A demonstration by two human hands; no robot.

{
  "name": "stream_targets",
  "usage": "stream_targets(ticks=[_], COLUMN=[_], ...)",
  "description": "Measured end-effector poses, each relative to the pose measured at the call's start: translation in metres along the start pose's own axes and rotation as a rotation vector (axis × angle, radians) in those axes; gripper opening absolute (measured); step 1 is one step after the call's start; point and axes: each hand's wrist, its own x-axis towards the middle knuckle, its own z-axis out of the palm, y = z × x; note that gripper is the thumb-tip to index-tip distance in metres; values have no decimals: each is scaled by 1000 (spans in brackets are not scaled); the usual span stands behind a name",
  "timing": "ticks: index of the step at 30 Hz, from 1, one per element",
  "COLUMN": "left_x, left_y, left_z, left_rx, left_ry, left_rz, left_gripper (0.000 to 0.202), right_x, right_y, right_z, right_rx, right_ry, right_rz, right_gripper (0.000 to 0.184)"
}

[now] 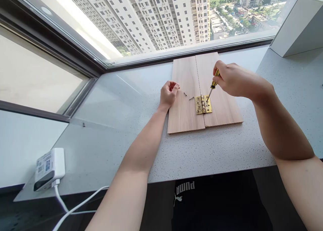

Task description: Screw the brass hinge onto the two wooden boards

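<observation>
Brass hinge (203, 104): on two wood boards (184, 116), beneath screwdriver (214, 84) tip.
Right hand (228, 79): closed around screwdriver, shaft angled down.
Left hand (169, 93): half-curled, empty, at board edge, near two screws (188, 96).

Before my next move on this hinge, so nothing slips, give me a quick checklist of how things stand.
1. Brass hinge spanning the seam of the two wooden boards: ok.
2. Yellow-handled screwdriver gripped in the right hand: ok.
3. Screwdriver tip seated in a hinge hole: cannot tell.
4. Two loose screws within reach on the left board: ok.
5. Left hand resting on the left board: ok.
</observation>
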Motion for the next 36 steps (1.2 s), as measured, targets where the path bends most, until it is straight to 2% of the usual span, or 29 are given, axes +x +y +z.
stream_targets(ticks=[5, 11, 13, 15, 17, 20, 23, 26, 28, 32, 36], left_x=[0, 1, 1, 1, 0, 0, -1, 0, 0, 0, 0], left_y=[1, 1, 1, 1, 1, 2, 2, 2, 2, 3, 2], left_z=[2, 2, 2, 1, 1, 0, 0, 1, 1, 1, 0], left_rx=[-12, -18, -15, -12, -9, -11, -16, -21, -20, -6, -8], left_ry=[-2, 1, 1, 3, 2, -3, -5, -10, -11, -6, -4], left_rz=[2, 5, 5, 5, 3, 0, -4, -2, 2, 11, 7], left_gripper=[27, 30, 29, 27, 26, 27, 29, 29, 28, 27, 26], right_x=[10, 14, 10, 5, 1, -2, -1, 1, 3, 8, 4], right_y=[5, 3, 1, 0, 1, 2, 1, -1, -3, -10, -15], right_z=[-1, -4, -5, -6, -6, -6, -8, -10, -10, -8, -6], right_rx=[-95, -213, -182, -118, -44, 18, 13, -50, -109, -160, -130], right_ry=[35, -4, -3, -7, -32, -66, -67, -68, -42, 2, 30], right_rz=[37, 205, 199, 162, 146, 96, 43, 72, 97, 166, 168], right_gripper=[32, 59, 63, 59, 46, 44, 33, 27, 31, 51, 53])
